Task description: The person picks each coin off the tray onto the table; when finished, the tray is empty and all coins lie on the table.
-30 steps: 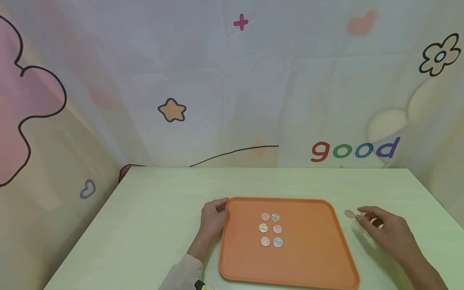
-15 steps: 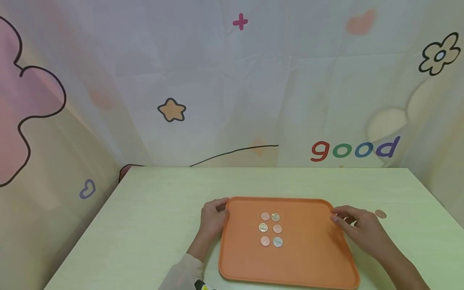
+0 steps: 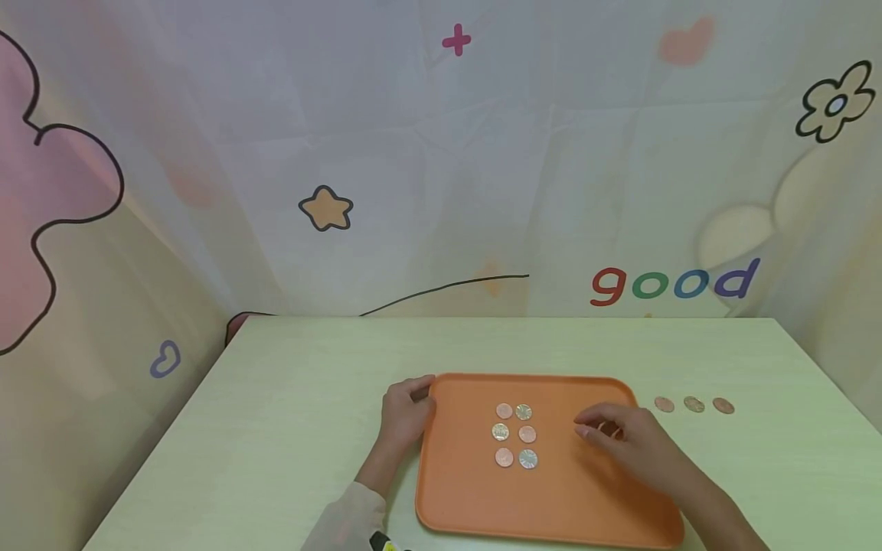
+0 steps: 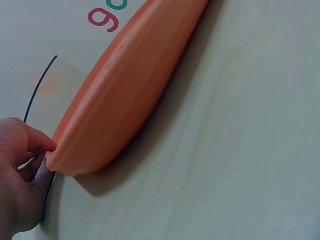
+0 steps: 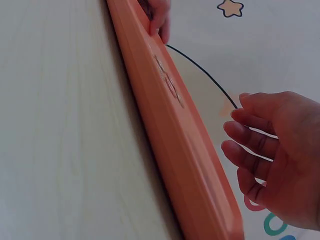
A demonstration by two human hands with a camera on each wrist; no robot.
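My left hand pinches the rim of an orange tray at its far left corner; the left wrist view shows the fingertips on that rim. On the tray lie pinkish coins and silvery coins, set out in two short columns. My right hand hovers over the tray's right part, to the right of these coins. Its fingers are loosely bent, and the right wrist view shows nothing between the fingertips.
Right of the tray, three coins lie in a row on the pale table. A printed cloth backdrop stands behind the table. A small black and yellow thing shows by my left sleeve.
My right hand has moved left from the coins beside the tray, across the tray's right rim, to over the tray. Three coins there now show uncovered. The left hand has stayed put.
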